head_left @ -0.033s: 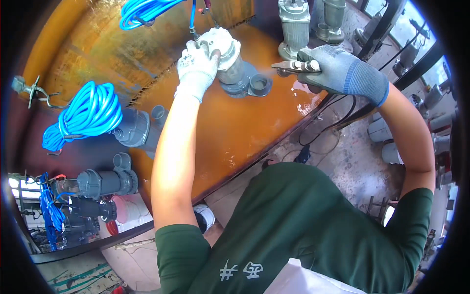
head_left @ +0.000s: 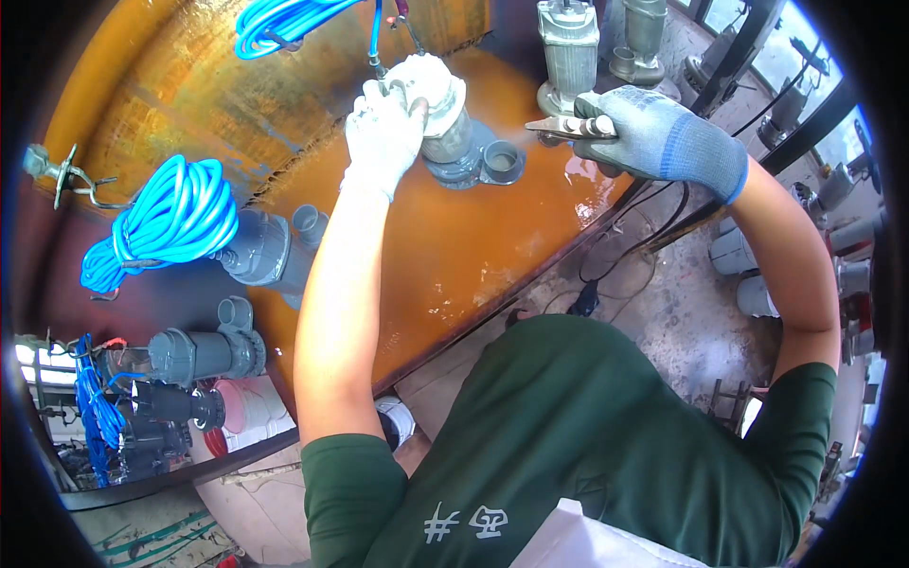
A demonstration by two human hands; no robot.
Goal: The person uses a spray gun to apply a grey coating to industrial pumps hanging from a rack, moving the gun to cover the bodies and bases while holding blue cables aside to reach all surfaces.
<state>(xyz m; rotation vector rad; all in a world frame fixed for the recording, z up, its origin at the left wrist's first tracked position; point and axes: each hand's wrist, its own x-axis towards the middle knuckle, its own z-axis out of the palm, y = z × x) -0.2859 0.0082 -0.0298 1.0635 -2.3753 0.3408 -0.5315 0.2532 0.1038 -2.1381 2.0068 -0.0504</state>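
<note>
A grey submersible pump (head_left: 447, 144) with a pale top stands in the orange, wet-looking basin, its round outlet facing right. Against the left side of its top rests my left hand (head_left: 385, 133) in a white glove, fingers curled on the edge. My right hand (head_left: 630, 128), in a grey-blue glove, is closed around a metal spray gun (head_left: 565, 127). The gun's nozzle points left at the pump, a short gap away, with a faint mist between them. The trigger is hidden by the glove.
Coiled blue cable (head_left: 175, 222) lies by another grey pump (head_left: 258, 248) at left; a second blue coil (head_left: 289, 26) hangs at the top. Unpainted pumps (head_left: 568, 47) stand at the far right. The basin's rim (head_left: 502, 301) runs before me. A dark hose (head_left: 674, 216) drops to the floor.
My left hand has shifted very slightly to the right on the pump's top. The right hand and spray gun stay almost where they were.
</note>
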